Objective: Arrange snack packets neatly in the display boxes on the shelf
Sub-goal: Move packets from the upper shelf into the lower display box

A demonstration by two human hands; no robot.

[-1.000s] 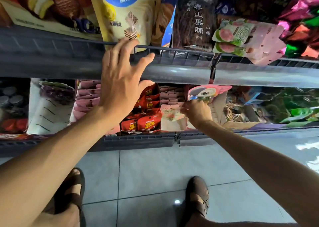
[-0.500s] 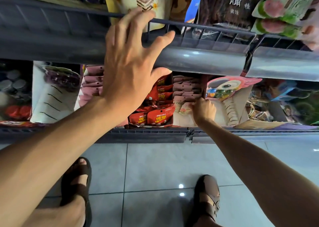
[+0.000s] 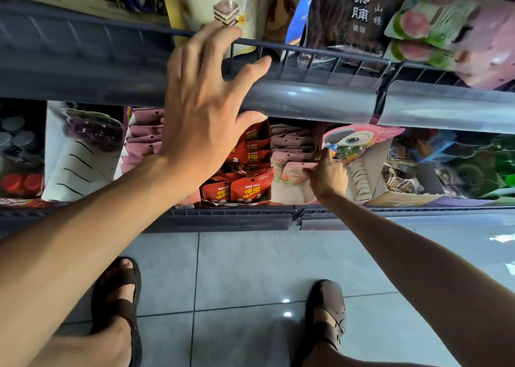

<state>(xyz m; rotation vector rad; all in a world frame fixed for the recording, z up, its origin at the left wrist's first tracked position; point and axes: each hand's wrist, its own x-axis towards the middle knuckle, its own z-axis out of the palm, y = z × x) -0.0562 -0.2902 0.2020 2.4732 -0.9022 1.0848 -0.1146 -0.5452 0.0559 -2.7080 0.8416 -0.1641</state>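
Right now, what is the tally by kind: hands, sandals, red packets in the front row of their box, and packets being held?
hands: 2, left hand resting on the upper shelf rail, right hand at the lower shelf
sandals: 2, left sandal, right sandal
front-row red packets: 2
held packets: 1, the pink packet pinched by the right hand
Total: 7
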